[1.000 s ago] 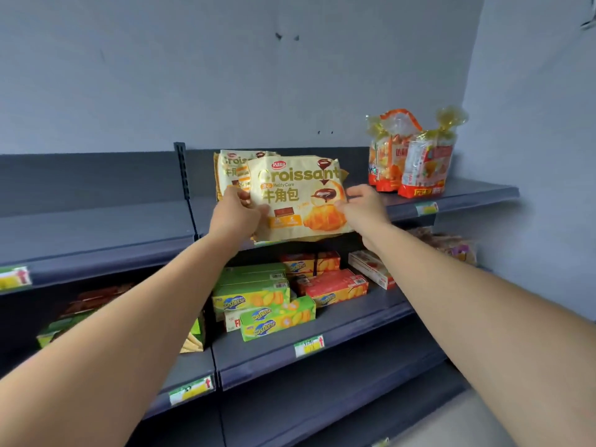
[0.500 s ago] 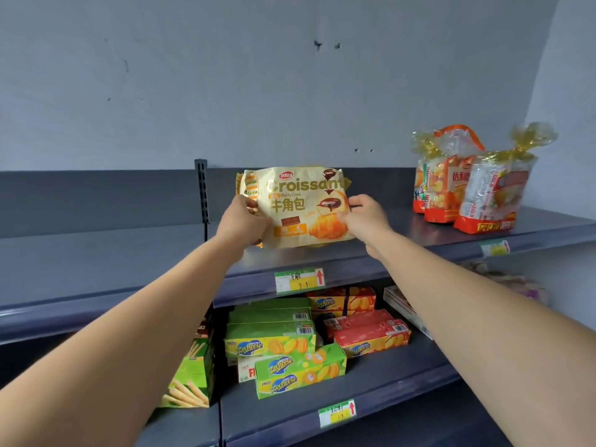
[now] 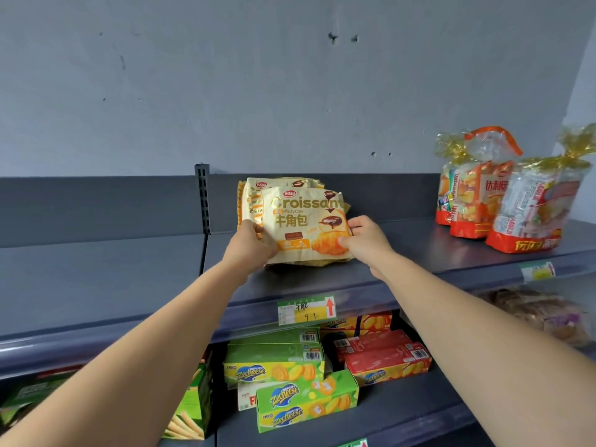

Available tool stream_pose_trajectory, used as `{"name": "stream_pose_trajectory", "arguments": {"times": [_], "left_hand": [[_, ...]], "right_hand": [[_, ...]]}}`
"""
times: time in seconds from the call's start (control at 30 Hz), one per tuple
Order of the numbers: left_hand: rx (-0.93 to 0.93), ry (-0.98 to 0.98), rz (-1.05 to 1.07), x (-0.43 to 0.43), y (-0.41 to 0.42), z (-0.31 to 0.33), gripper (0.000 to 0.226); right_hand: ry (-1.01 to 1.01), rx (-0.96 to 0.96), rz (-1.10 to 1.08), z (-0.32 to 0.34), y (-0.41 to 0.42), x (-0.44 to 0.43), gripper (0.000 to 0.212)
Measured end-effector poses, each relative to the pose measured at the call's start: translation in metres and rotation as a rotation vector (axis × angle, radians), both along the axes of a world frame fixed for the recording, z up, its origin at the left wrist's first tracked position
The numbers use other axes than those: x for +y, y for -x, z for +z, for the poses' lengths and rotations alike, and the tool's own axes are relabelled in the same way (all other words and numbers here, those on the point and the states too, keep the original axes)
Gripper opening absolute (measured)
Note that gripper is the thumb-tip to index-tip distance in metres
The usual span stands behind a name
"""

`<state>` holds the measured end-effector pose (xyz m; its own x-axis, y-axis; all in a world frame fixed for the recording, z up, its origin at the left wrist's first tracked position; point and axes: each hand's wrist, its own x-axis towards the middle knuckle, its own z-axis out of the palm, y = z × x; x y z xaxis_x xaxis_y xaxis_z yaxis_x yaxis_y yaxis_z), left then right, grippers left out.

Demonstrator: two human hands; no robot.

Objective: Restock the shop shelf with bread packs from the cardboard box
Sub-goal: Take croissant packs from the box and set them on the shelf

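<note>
This is a small shop. Dark grey metal shelves (image 3: 419, 253) stand in tiers against a plain grey wall (image 3: 290, 91), and their front rails carry price labels (image 3: 305, 310) (one has a handwritten number and a red arrow). The goods are packed food: croissant packs (image 3: 306, 221), bagged bread with gold ties (image 3: 503, 195), and below them green biscuit boxes (image 3: 274, 366) and red biscuit boxes (image 3: 385, 358) with barcodes.

Green Zecheese boxes (image 3: 306, 403), red biscuit boxes (image 3: 387, 359), price tag (image 3: 306, 310), grey wall (image 3: 258, 85)
</note>
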<state>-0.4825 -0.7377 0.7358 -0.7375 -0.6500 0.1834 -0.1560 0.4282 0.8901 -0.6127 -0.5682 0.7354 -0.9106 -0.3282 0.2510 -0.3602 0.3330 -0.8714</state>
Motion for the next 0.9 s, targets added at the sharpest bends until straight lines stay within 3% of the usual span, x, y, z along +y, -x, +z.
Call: {"name": "stream_pose_trajectory", "arguments": {"times": [0.27,0.47,0.9], "left_hand": [[-0.071,-0.005,0.056,0.003,0.003,-0.002,0.043],[-0.089,0.029,0.074,0.006,-0.003,-0.001,0.039],[-0.179,0.208,0.153,0.013,-0.013,0.003,0.057]], "right_hand": [[0.021,0.027,0.047,0.001,0.006,-0.001,0.042],[0.002,-0.012,0.143,-0.003,0.003,-0.001,0.051],[-0.086,0.121,0.066,-0.001,-0.01,0.008,0.051]]}}
